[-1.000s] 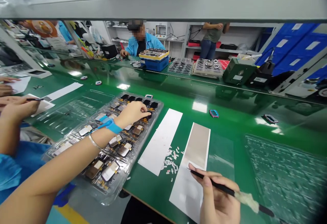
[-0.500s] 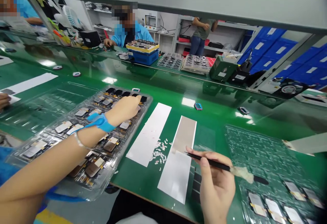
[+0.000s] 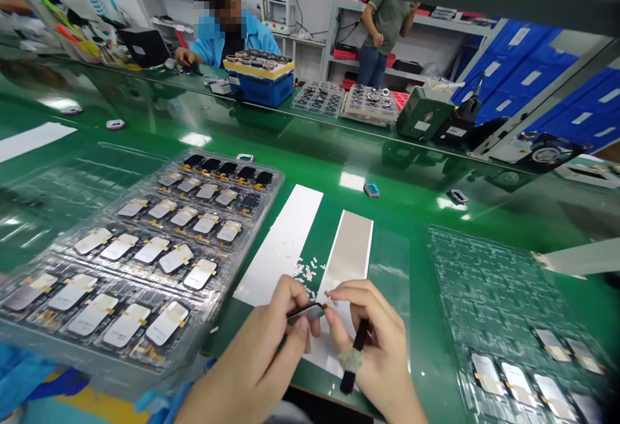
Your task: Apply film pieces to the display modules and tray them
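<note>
My left hand (image 3: 264,353) is closed on a small flat display module (image 3: 306,312), pinched edge-on near the table's front edge. Touching the module's right end, my right hand (image 3: 372,340) pinches at it with thumb and forefinger while black tweezers (image 3: 352,359) with a tuft of white material are tucked under its other fingers. Both hands hover over the lower end of a white paper strip (image 3: 283,243) and a grey strip (image 3: 349,253). To the left lies a clear plastic tray (image 3: 62,340) filled with several modules.
Small white scraps (image 3: 307,270) lie between the strips. A second clear tray (image 3: 484,295) with a few modules sits at the right. Across the green table (image 3: 310,159) a person in blue sits behind a blue box (image 3: 261,85); another person stands by shelves.
My left hand has left the tray with a module and come to the front centre. My right hand has turned the tweezers downward and met the module. The camera has tilted down.
</note>
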Demonstrator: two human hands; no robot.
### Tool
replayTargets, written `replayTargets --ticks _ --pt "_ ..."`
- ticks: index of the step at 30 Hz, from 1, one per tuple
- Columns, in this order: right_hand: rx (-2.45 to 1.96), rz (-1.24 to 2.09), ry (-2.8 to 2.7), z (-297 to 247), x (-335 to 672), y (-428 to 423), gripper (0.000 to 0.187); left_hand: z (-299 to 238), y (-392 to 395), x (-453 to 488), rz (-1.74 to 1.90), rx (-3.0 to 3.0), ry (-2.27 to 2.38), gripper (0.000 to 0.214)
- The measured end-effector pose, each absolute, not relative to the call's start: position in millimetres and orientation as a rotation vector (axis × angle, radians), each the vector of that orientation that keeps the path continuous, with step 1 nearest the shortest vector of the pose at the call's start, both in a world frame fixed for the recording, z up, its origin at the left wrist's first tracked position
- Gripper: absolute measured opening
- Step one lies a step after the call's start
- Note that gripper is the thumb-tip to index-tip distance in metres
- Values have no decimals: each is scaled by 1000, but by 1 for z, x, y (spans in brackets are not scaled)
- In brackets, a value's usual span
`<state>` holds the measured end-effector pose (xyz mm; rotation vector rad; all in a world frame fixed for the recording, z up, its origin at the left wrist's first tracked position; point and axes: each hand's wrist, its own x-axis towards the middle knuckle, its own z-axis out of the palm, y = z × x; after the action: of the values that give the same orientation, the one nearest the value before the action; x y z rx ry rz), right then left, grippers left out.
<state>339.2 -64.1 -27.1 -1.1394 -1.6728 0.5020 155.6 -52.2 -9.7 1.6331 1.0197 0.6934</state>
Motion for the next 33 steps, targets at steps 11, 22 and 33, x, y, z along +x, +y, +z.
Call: replayTargets --ticks 11,22,33 --pt "-1228 234 -1720 -39 342 -63 20 -54 -26 182 837 1424 802 14" --pt "-1306 218 -1776 -38 338 -61 18 -53 -27 181 931 1458 887 13" --pt "-1436 1057 -1475 -28 348 -27 10 -54 -35 175 852 1226 770 26"
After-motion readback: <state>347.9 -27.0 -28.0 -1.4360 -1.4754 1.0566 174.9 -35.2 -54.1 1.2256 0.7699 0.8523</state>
